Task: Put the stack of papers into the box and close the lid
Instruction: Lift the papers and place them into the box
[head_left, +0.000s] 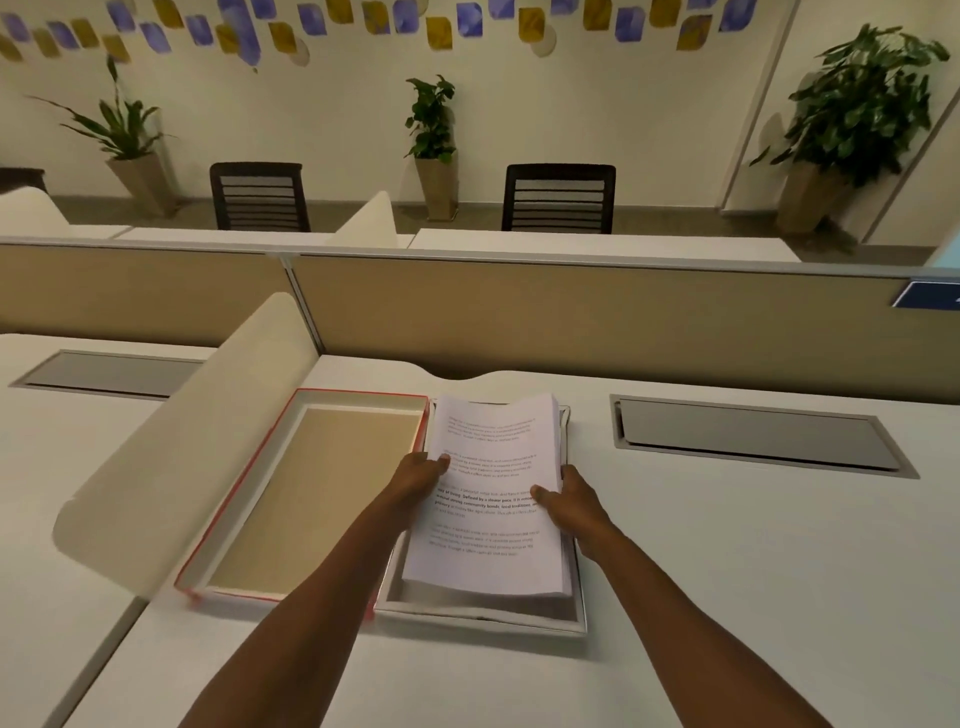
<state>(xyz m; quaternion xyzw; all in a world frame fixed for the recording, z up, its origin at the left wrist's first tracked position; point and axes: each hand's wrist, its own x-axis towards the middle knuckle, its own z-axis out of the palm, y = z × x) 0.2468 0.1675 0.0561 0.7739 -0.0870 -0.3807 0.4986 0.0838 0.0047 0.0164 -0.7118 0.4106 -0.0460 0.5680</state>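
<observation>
On the white worktop (727, 571) lies an opened box (483, 616), its white tray on the right and its red-edged lid (317, 493) folded flat to the left, tan lining facing up. The stack of papers (493, 519), printed with paragraphs of text, sits over the white tray, tilted so that its far end is raised above the tray's far edge while its near end dips down inside the near rim. The left hand (421, 475) grips the stack's left edge about halfway along, thumb laid on the top sheet and fingers tucked beneath. The right hand (571, 499) clasps the right edge in the same way, thumb pressed on the printed page, fingers wrapped around the thick side of the stack. Both forearms reach in from the near edge of the view. A curved cream divider (182, 452) stands just left of the lid. To the right, well apart from the box, a grey cable hatch (753, 436) is set into the worktop, and a tan partition (571, 312) runs across the far side.
</observation>
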